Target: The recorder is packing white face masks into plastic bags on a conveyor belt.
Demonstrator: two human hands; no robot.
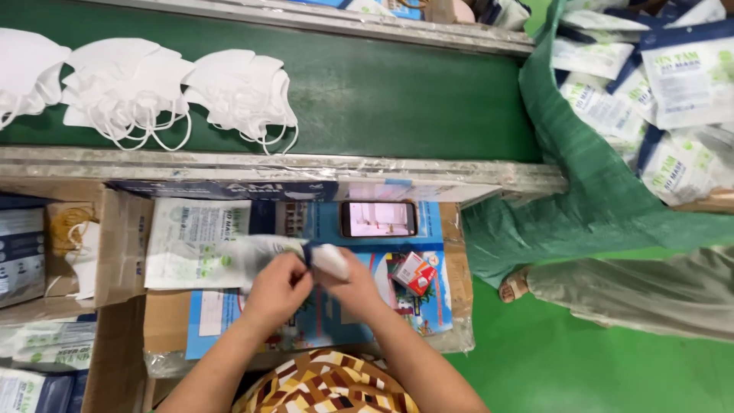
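Just above the patterned lap, over the printed blue sheet [428, 310] on the counter [459, 268], the 2 hands meet at a flat mask pouch [229, 256]. The pouch's long axis runs left to right: its white-and-green body stretches away to the left of the hands, and its near end sits between them. The left hand [279, 287] is closed, pinching that end from the left. The right hand [353, 284] is also closed, gripping the pouch's white tip [330, 260] from the right, so both hands touch the pouch and neither is clearly the nearer.

A phone [378, 219] lies just beyond the hands, and a small red-and-white box [414, 272] sits just right of the right hand. Farther up, 3 stacks of white masks [153, 88] rest on the green belt [397, 99], well apart from the hands.
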